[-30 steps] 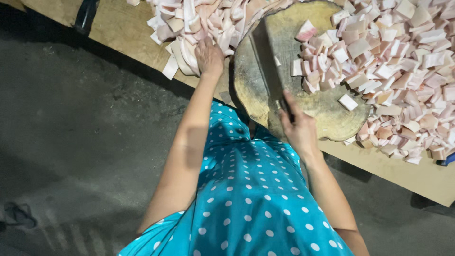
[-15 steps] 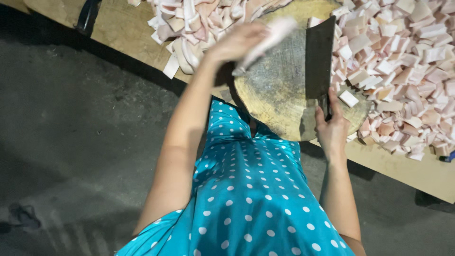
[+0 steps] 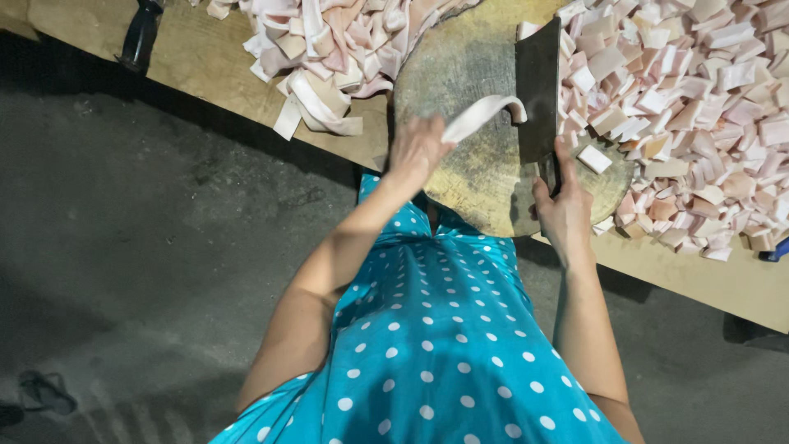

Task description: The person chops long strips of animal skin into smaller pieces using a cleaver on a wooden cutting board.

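My left hand point(image 3: 417, 148) holds a long pale strip of pork fat point(image 3: 485, 113) over the round wooden chopping block point(image 3: 472, 177). My right hand point(image 3: 563, 210) grips the handle of a dark cleaver point(image 3: 538, 90), whose broad blade stands upright on the block just right of the strip. A heap of uncut pink-white strips point(image 3: 329, 49) lies left of the block. A large pile of diced cubes point(image 3: 690, 107) covers the table to the right.
The block sits on a wooden table point(image 3: 205, 62) whose edge runs diagonally. A dark tool handle point(image 3: 140, 37) rests at its far left. Grey concrete floor point(image 3: 123, 247) lies below, with a sandal point(image 3: 45, 393) at lower left.
My left hand took a strip from the heap and carried it onto the block. My right hand swept the cleaver rightward, pushing cut cubes toward the pile, and now stands it upright.
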